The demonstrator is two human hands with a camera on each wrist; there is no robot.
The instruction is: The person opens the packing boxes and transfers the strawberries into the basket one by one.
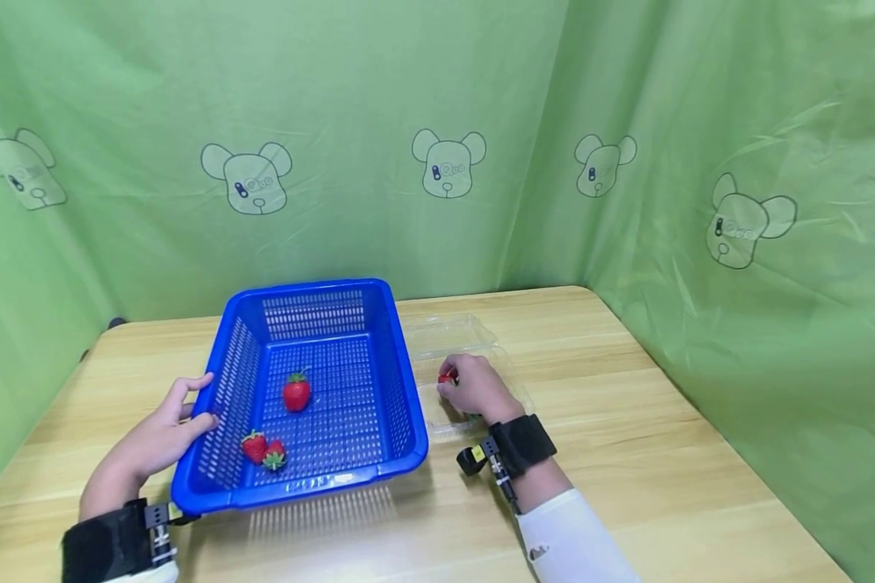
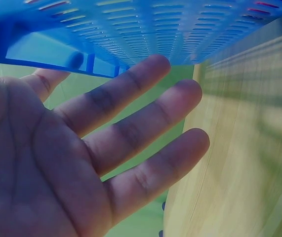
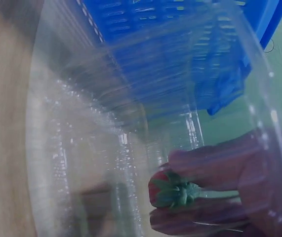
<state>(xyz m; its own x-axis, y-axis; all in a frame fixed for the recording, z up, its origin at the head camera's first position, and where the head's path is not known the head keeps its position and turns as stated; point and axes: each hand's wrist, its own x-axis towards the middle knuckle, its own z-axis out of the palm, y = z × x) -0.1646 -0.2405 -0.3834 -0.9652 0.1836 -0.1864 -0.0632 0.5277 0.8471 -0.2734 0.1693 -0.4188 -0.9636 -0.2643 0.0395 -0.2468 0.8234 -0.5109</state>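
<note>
My left hand (image 1: pixel 162 427) pinches the left rim of a blue plastic basket (image 1: pixel 404 405) between thumb and forefinger. Its other fingers (image 2: pixel 145 133) spread out below the basket's slotted side in the left wrist view. Inside lie three strawberries: one strawberry (image 1: pixel 296 394) near the middle, and a pair, one strawberry (image 1: pixel 253 446) against another strawberry (image 1: pixel 275 456), toward the near left corner. At the basket's right, my right hand (image 1: pixel 477 387) is within a clear plastic box (image 3: pixel 126 148), pinching a strawberry (image 3: pixel 163 190) with green leaves and stem.
The basket casts a slotted shadow on the wooden table (image 1: pixel 627 453), its near edge raised off the top. A transparent lid (image 1: pixel 445 332) lies behind the box. Green curtain (image 1: pixel 350 121) with bear-head drawings encloses the back and sides.
</note>
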